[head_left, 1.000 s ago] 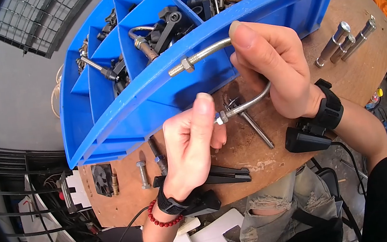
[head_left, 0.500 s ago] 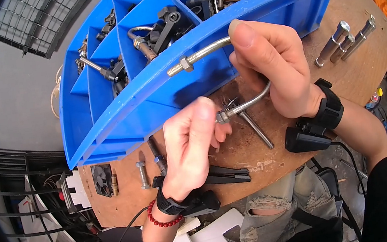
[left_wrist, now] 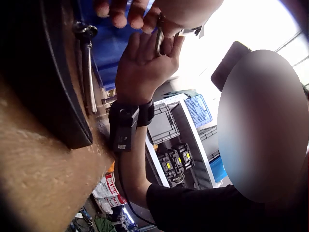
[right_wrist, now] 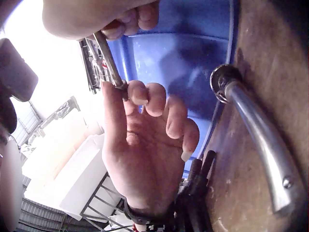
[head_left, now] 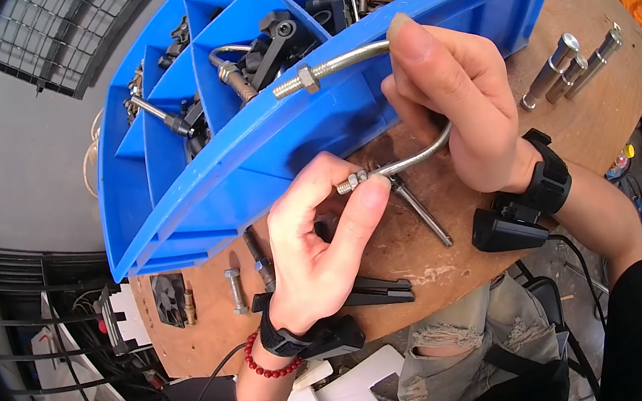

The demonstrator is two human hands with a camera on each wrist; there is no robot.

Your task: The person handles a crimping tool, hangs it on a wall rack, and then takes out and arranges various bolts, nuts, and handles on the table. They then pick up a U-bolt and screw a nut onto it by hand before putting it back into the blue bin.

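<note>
A silvery U-bolt point(head_left: 416, 158) is held up in front of the blue bin, its two threaded ends pointing left. My right hand point(head_left: 474, 105) grips it at the bend, hiding most of the curve. A hex nut point(head_left: 308, 79) sits on the upper leg, just behind the thread's end. On the lower leg, my left hand point(head_left: 314, 241) pinches another nut point(head_left: 362, 177) between thumb and forefinger, with threads sticking out past it. In the right wrist view, the left thumb and forefinger meet at that nut point(right_wrist: 124, 87), and the other left fingers curl loosely.
The divided blue bin point(head_left: 251, 149) with metal hardware spans the back of the wooden table point(head_left: 457, 264). A metal rod point(head_left: 423, 213) lies beneath the hands. Steel pins point(head_left: 554, 72) stand at right; a bolt point(head_left: 236, 291) and a black square part point(head_left: 169, 299) lie at left.
My left thumb has swung right and down, from standing upright to lying against the lower nut. The lower leg's threaded end now shows beyond the fingers. The U-bolt has tilted up slightly.
</note>
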